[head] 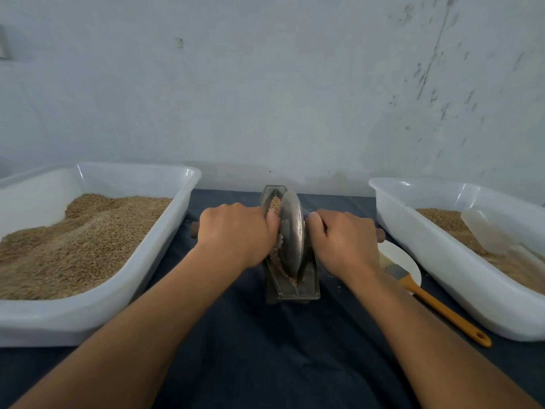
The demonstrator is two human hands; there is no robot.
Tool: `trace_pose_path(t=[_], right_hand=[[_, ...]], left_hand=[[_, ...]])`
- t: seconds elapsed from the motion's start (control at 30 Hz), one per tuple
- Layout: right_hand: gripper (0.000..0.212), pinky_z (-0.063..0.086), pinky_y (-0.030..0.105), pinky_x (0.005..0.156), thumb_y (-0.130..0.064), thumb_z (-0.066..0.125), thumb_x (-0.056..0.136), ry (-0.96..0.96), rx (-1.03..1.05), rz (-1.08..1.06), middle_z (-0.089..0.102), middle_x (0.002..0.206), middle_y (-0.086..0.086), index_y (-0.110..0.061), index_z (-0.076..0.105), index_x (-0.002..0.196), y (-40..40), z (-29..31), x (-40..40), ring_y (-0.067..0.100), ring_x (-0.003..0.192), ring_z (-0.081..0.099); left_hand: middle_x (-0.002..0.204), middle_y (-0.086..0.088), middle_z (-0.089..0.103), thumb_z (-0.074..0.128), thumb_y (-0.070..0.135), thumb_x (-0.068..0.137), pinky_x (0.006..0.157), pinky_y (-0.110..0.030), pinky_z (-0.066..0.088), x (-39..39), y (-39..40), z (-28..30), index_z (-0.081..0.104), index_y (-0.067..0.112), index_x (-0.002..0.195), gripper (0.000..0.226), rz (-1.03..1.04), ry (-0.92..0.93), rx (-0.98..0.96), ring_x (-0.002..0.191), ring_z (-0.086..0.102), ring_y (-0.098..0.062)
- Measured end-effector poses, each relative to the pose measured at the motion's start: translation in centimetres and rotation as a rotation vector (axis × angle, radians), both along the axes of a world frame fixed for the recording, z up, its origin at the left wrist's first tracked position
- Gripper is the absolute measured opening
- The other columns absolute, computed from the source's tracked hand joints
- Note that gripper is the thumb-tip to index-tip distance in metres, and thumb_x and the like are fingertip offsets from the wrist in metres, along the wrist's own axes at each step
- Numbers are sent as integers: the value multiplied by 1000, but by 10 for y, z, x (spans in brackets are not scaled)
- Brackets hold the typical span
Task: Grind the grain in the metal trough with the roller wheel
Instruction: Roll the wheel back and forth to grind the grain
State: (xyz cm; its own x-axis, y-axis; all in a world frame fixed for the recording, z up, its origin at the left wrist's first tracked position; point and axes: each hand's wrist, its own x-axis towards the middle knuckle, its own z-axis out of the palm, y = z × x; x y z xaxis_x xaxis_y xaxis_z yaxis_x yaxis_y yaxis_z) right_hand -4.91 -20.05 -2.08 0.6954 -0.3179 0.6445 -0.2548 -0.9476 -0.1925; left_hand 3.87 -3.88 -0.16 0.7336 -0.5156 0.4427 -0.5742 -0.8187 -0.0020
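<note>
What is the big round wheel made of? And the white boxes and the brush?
Roller wheel: looks like dull grey metal, scuffed, faint shine. White tub: likely plastic, smooth, glossy, slightly see-through. Brush: orange handle, maybe wood or plastic; hard to tell.

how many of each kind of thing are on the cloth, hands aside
white tubs of grain: 2
metal trough: 1
roller wheel: 1
brush: 1
white plate: 1
scoop, in the right tub: 1
total: 7

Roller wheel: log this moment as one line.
roller wheel in trough | left hand, right hand grip handle | grain beyond wheel
</note>
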Motion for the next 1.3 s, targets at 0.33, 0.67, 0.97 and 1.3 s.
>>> trace_pose_path(t=[0.33,0.67,0.97,1.3], right_hand=[[50,21,30,54,-37,32,98,-105,-48,-50,39,44,-6,-21,42,52,1,-3,-2,13,42,39],[51,10,17,51,-41,38,98,-238,-96,-141,32,40,-10,-22,44,51,2,3,-9,2,37,29],[48,18,28,49,-38,36,102,-87,-49,-66,47,49,-5,-21,49,59,-4,-3,-3,13,47,44],[42,25,36,62,-33,27,105,44,-102,-13,47,59,-5,-23,49,70,-13,-8,17,22,57,47]], left_hand=[[59,4,49,15,50,96,49,-28,26,-3,0,-1,44,25,65,49,-23,-109,-134,51,42,-14],[50,8,38,29,51,92,46,-25,17,-9,2,6,58,26,68,46,3,-281,-204,44,27,-9],[59,3,51,12,58,93,48,-27,24,2,2,1,53,23,65,61,-19,-123,-84,51,43,-15],[62,-2,51,12,49,96,56,-33,42,18,-10,-10,47,22,74,50,24,-56,-87,54,45,-20]])
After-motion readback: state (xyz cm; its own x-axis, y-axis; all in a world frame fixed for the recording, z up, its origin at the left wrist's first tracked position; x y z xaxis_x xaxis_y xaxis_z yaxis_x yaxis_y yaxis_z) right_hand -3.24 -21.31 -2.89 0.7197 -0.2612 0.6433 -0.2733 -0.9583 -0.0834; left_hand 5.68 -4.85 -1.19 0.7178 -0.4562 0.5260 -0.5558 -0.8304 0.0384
